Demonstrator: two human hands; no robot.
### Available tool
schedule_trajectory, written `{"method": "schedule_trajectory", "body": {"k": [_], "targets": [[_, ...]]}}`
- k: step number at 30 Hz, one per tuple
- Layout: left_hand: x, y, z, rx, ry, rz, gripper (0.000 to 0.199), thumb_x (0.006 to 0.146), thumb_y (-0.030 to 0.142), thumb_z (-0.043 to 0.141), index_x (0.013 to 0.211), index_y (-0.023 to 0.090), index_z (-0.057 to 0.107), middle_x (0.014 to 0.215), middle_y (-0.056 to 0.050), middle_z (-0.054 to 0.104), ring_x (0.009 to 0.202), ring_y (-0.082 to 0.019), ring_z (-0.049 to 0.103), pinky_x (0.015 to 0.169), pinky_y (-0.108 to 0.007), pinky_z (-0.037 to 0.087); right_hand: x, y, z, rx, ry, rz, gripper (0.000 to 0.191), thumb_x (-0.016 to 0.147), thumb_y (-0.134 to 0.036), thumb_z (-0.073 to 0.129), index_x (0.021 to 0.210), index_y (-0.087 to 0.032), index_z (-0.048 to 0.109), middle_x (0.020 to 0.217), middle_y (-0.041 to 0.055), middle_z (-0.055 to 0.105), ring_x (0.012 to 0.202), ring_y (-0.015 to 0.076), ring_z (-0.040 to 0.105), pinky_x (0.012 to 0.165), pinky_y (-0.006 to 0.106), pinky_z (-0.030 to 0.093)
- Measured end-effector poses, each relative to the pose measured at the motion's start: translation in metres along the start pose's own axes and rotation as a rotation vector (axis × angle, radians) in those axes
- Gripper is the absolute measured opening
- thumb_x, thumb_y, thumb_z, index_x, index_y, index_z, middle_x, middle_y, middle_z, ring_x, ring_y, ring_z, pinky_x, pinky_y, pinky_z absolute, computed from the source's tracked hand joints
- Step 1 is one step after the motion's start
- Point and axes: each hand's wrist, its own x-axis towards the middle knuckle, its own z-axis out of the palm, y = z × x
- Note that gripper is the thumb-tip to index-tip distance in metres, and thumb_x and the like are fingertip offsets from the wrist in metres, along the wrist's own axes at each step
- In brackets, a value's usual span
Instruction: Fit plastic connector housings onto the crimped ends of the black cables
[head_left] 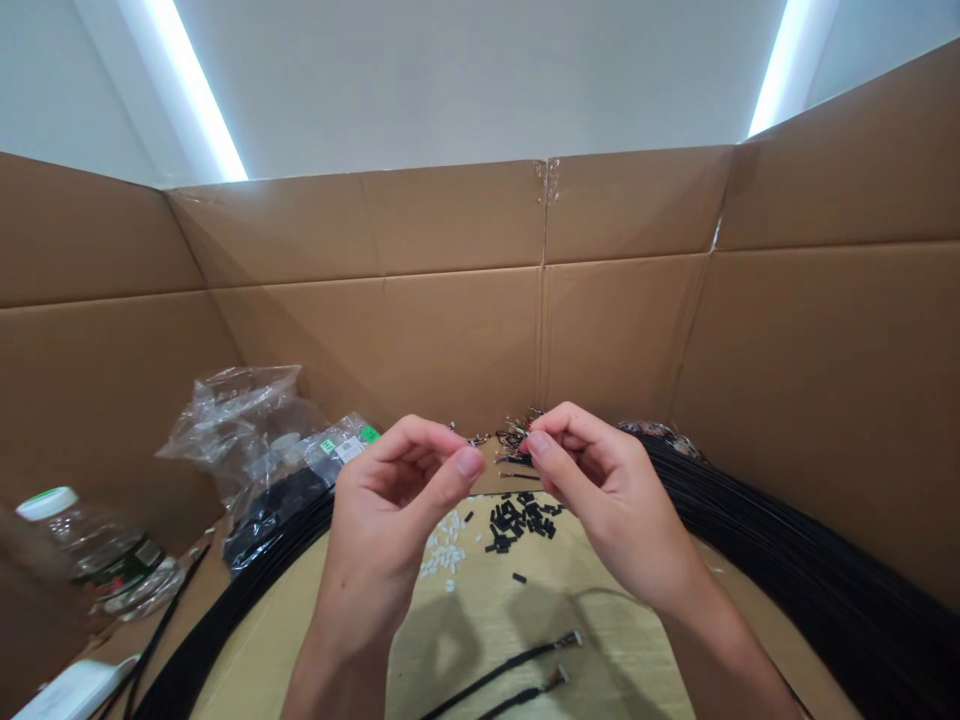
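My left hand (397, 510) is raised above the yellowish board (495, 615), thumb and forefinger pinched together. Opposite it, my right hand (607, 500) makes a similar pinch. Anything between the fingertips of either hand is too small or too hidden to make out. Below and between the hands lie a pile of small black pieces (517, 520) and a scatter of small white pieces (444, 555). Two black cables with connector ends, one upper (517, 660) and one lower (525, 695), rest nearer to me. Behind the fingertips is a tangle of thin wire ends (514, 435).
Thick bundles of black cable curve along the left (217, 620) and right (750, 530). A clear plastic bag (240, 420), a bottle with a white cap (112, 560) and a white device (82, 690) stand at left. Tall cardboard walls (450, 330) enclose the space.
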Motion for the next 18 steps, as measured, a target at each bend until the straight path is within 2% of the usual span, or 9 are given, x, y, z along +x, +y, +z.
{"method": "schedule_trajectory", "body": {"k": [3,11,18], "targets": [[-0.0009,0.0001,0.0046,0.036,0.004,0.0,0.018,0.088,0.031,0.098,0.083,0.023,0.083,0.073,0.003,0.074,0.066,-0.005,0.065,0.065,-0.006,0.054,-0.0009,0.0013,-0.0004,-0.005,-0.035,0.021,0.027,0.11,-0.043,0.065,0.092,-0.022,0.066,0.072,-0.0053,0.051,0.063,0.0119,0.042,0.055,0.028,0.033],[-0.002,-0.0034,0.0109,0.04,0.105,-0.037,0.013,0.082,0.026,0.1,0.084,0.022,0.087,0.076,0.002,0.08,0.068,-0.006,0.07,0.066,-0.006,0.056,0.0007,0.0016,-0.001,-0.038,0.025,-0.02,0.026,0.109,-0.039,0.065,0.09,-0.022,0.067,0.073,-0.0051,0.051,0.066,0.0122,0.045,0.058,0.028,0.035],[-0.0016,-0.0066,0.0096,0.077,0.065,-0.06,0.009,0.091,0.032,0.094,0.095,0.025,0.09,0.083,-0.002,0.086,0.071,-0.009,0.075,0.069,-0.01,0.06,-0.0013,0.0045,-0.0019,-0.039,-0.014,0.005,0.028,0.111,-0.042,0.063,0.092,-0.022,0.066,0.075,-0.0046,0.053,0.067,0.0128,0.045,0.06,0.028,0.036]]}}
